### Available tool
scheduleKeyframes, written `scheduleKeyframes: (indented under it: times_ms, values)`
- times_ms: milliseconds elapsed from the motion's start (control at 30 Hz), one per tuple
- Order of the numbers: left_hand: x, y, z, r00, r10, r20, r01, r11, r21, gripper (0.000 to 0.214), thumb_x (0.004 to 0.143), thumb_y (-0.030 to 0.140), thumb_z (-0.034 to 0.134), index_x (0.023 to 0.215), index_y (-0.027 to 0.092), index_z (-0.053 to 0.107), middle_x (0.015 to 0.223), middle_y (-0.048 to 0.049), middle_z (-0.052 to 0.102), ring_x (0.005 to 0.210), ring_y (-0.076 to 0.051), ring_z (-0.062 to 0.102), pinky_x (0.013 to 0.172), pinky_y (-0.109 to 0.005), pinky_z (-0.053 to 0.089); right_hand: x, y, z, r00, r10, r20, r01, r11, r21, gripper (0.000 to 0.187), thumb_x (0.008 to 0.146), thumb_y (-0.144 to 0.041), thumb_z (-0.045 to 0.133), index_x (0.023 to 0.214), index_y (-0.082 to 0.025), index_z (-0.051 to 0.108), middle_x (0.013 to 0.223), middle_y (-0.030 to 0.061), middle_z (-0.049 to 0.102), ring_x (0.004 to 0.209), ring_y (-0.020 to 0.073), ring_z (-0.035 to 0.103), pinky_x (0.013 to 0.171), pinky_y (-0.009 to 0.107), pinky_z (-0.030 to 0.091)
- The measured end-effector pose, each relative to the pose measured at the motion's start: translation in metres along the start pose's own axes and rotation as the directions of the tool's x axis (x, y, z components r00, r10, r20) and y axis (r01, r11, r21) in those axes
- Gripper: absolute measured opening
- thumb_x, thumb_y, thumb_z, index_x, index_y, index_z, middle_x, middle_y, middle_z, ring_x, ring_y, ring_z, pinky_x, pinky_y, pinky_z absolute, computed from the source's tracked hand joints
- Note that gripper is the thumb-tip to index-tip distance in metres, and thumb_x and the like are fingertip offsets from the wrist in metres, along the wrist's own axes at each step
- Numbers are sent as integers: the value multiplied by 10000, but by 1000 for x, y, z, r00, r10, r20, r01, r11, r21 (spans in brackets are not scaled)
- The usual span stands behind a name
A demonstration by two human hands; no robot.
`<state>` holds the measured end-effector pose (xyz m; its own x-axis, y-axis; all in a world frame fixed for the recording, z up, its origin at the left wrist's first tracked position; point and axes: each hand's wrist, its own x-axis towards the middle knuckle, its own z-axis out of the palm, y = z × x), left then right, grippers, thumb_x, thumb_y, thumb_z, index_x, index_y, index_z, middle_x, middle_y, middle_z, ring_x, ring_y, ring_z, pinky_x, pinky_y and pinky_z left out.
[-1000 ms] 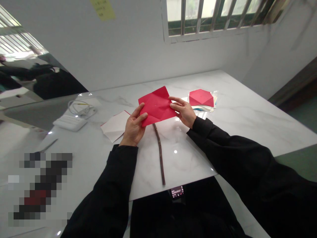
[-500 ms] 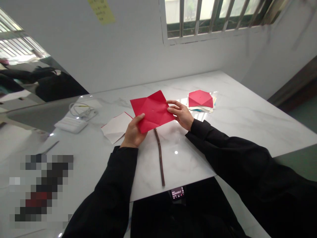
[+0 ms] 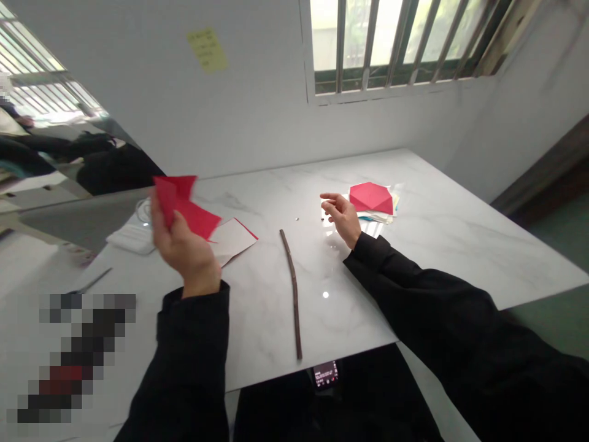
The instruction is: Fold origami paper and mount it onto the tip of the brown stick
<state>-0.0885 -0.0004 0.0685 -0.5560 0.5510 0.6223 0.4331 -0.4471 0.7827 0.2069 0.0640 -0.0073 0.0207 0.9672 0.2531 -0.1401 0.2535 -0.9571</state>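
My left hand (image 3: 186,248) grips a creased sheet of red paper (image 3: 196,215), raised over the left part of the table and bent between thumb and fingers. Below and partly behind it lies a white sheet with a red edge (image 3: 235,239). My right hand (image 3: 341,218) hovers over the table with loosely bent fingers apart and nothing visible in them. Just beyond it sits a stack of papers topped by a red envelope (image 3: 370,197). A thin brown stick (image 3: 295,294) lies lengthwise between my hands. Two tiny objects, one of them a shiny speck (image 3: 297,218), rest near my right fingertips.
The white marbled table (image 3: 257,331) meets a wall bearing a yellow note (image 3: 208,49). At the left are a white box-like object (image 3: 131,236) with a cable, a thin dark tool (image 3: 96,279) and a blurred-out dark item (image 3: 78,362). A lit phone (image 3: 326,374) is at my lap.
My left hand has carried the red paper leftward, away from my right hand. The right hand has let go of the paper and stays near the stack. The tiny objects have come into view.
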Motion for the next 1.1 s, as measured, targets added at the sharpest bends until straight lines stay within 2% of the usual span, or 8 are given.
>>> scheduleKeyframes:
  times_ms: [67, 133, 200, 267, 367, 667, 867, 1100]
  values:
    - [14, 5, -16, 971, 237, -13, -225, 936, 272, 629, 1052, 463, 529, 1662, 311, 492, 1748, 60, 442, 1684, -389, 209, 1378, -560, 207, 4, 3, -5, 997, -77, -33, 73, 993, -97, 367, 853, -486, 726, 1138, -254, 734, 959, 27, 686, 865, 199, 618, 741, 330, 511]
    - [16, -2, -24, 946, 228, 229, -309, 845, 437, 621, 1073, 480, 499, 1681, 356, 467, 1804, 93, 323, 1682, -410, 200, 1370, -570, 164, 8, 4, -10, 987, -146, -63, 129, 967, -221, 317, 881, -426, 698, 1144, -252, 734, 993, 43, 707, 900, 221, 637, 775, 355, 519]
    - [7, -21, -25, 902, 105, 418, -339, 772, 537, 665, 1009, 518, 571, 1622, 263, 570, 1802, -14, 343, 1655, -497, 214, 1354, -671, 115, 14, 4, -19, 968, -239, -72, 197, 911, -363, 304, 897, -354, 673, 1170, -237, 735, 1064, 73, 727, 957, 243, 652, 842, 388, 530]
    - [-6, -46, -25, 797, -204, 568, -310, 669, 676, 806, 949, 624, 589, 1622, 182, 565, 1799, -136, 328, 1651, -557, 170, 1320, -744, 111, 23, 3, -31, 934, -351, -61, 275, 819, -504, 316, 907, -291, 651, 1201, -214, 738, 1141, 109, 732, 1065, 273, 653, 971, 433, 521]
    - [-19, -75, -26, 640, -503, 580, -290, 541, 789, 995, 902, 797, 531, 1691, 195, 462, 1804, -194, 282, 1656, -562, 153, 1297, -760, 131, 38, 4, -56, 888, -452, -81, 291, 689, -664, 319, 930, -238, 606, 1215, -196, 742, 1214, 142, 728, 1182, 312, 625, 1120, 487, 458]
    - [-20, -82, -32, 680, -445, 583, -320, 536, 782, 981, 956, 826, 423, 1717, 208, 413, 1810, -198, 258, 1652, -568, 162, 1292, -774, 110, 65, 20, -113, 905, -406, -130, 143, 576, -805, 415, 971, -217, 510, 1325, -119, 704, 1254, 171, 761, 1240, 333, 630, 1171, 479, 453]
    - [-32, -61, -18, 860, 71, 506, -441, 602, 665, 807, 955, 610, 648, 1633, 190, 527, 1779, -207, 325, 1648, -523, 215, 1316, -742, 145, 68, 30, -119, 950, -295, 105, 237, 457, -858, 512, 1002, -321, 564, 1482, -154, 628, 1474, 163, 700, 1445, 349, 569, 1268, 526, 397]
    - [-67, -32, 25, 775, 192, 602, -507, 758, 411, 449, 948, 350, 667, 1380, 240, 715, 1593, -154, 541, 1526, -397, 458, 1323, -601, 308, 70, 53, -132, 993, -57, 100, 114, 369, -922, 661, 932, -360, 706, 1540, -132, 584, 1571, 198, 626, 1469, 380, 575, 1253, 541, 424]
